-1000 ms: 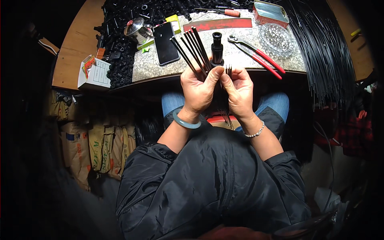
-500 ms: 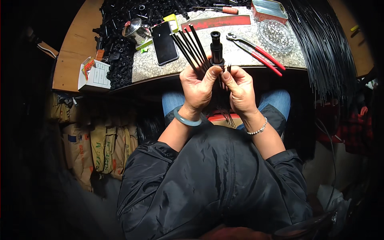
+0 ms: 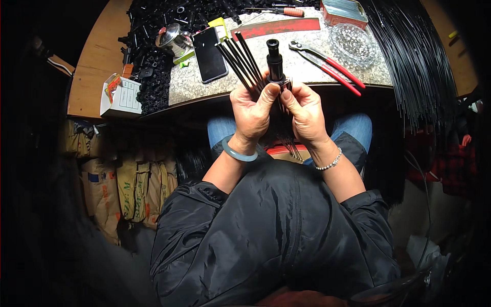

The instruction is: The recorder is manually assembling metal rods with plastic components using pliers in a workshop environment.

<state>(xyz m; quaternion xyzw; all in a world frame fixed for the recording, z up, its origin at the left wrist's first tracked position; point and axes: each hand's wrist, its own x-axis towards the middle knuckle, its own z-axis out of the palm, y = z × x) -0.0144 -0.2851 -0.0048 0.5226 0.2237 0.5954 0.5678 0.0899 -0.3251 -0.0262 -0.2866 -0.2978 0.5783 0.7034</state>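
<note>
Both hands are raised together just in front of the table's near edge, closed around the base of a black stepped plastic sleeve (image 3: 274, 64) that looks like an umbrella runner. The sleeve stands upright, its open collar on top. My left hand (image 3: 251, 111) presses its thumb at the sleeve's lower flange and holds several thin black rods (image 3: 242, 64), like umbrella ribs, which fan up and to the left. My right hand (image 3: 306, 110) pinches at the other side of the flange. Thin rod ends hang below between the hands. Fingers behind the sleeve are hidden.
Red-handled pliers (image 3: 332, 69) lie right of the hands, near a glass dish (image 3: 352, 43) and a tin (image 3: 343, 13). A long bundle of black rods (image 3: 414, 61) drapes over the right edge. Leftward are a phone (image 3: 209, 56), a white box (image 3: 121, 97) and piled black plastic parts (image 3: 153, 77).
Both hands and the sleeve have shifted slightly to the left. The right fingertips sit a little nearer the sleeve's base. The grip is otherwise the same.
</note>
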